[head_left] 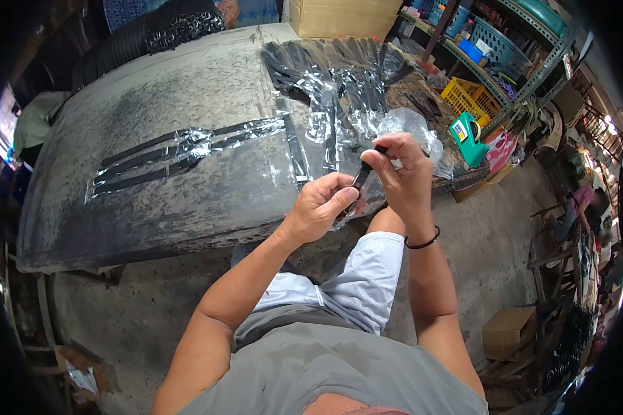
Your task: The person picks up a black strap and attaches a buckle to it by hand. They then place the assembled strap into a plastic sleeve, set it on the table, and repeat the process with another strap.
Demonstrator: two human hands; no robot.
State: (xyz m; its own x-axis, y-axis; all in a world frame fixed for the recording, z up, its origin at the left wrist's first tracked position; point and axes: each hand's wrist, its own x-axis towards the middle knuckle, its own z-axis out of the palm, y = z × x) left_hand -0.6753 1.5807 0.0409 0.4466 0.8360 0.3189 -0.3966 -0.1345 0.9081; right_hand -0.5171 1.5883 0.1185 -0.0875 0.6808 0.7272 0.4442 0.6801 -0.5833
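Grey shirt (325, 360) | left hand (324, 205), right hand (406, 168) pinching apparent black strap (363, 173) | table edge (187, 239) near, floor (484, 232) alongside

Black strip (364, 173): lower end hidden by left hand (323, 207).
Cardboard box (342, 19), far edge of surface (194, 83): top cut off.
Green dispenser (472, 144): label (459, 130) print too small.
Background person (582, 198): blurred, posture unclear.

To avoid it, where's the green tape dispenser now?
In the head view, the green tape dispenser is at the right end of the table, right of the right hand and clear plastic bag, just below the yellow basket.
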